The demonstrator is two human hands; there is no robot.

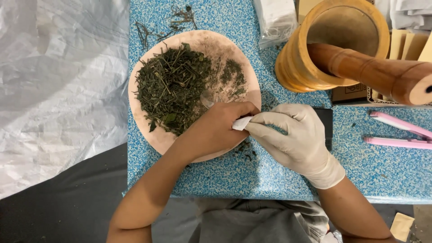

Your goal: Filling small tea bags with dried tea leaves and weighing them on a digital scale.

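i see my bare left hand (pixel 216 130) and gloved right hand (pixel 292 135) at centre frame, both pinching 1 small white sachet (pixel 242 123) between fingertips, held over the lower right rim of the round plate (pixel 157 135) of dried herbs (pixel 173 92). my worry: tilt the sachet and its fill spills onto the blue table (pixel 252 175); pull too hard and the thin paper tears.

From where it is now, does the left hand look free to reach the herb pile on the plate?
Probably yes: the left hand already rests over the plate, right beside the dried herbs, with nothing between them. It does pinch a small white piece together with the gloved right hand.
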